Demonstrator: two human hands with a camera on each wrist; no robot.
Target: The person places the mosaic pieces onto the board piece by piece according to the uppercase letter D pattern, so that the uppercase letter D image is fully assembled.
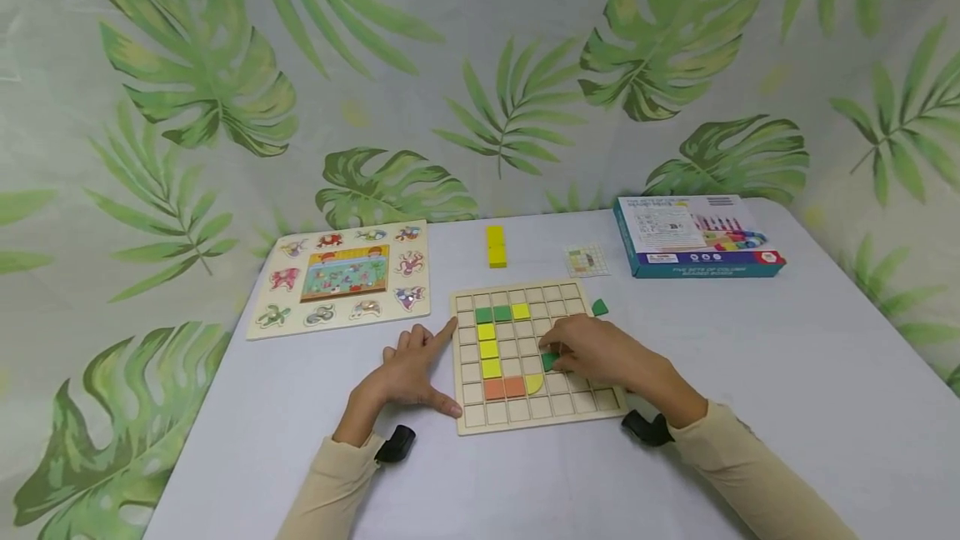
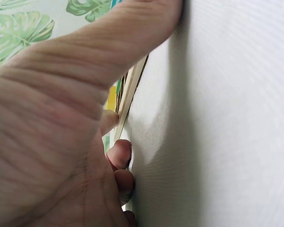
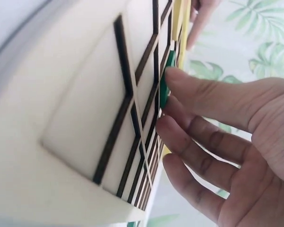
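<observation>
A wooden grid board (image 1: 592, 400) lies in the middle of the white table. In its cells sit two green squares (image 1: 492, 314), a yellow square (image 1: 521, 311), a yellow column (image 1: 489, 349), orange squares (image 1: 504, 388) and a yellow quarter-round (image 1: 533, 382). My right hand (image 1: 561, 357) pinches a green piece (image 1: 550, 361) with its fingertips, low over the board's middle cells; the right wrist view shows the green piece (image 3: 164, 87) edge-on against the board (image 3: 85, 118). My left hand (image 1: 420, 367) rests flat with spread fingers on the table, its index finger and thumb touching the board's left edge (image 2: 132, 90).
A loose green piece (image 1: 599, 307) lies just off the board's far right corner. Beyond the board are a yellow block (image 1: 496, 246), a small pattern card (image 1: 586, 260) and a blue box (image 1: 697, 236). An animal peg puzzle (image 1: 341, 277) lies at the far left.
</observation>
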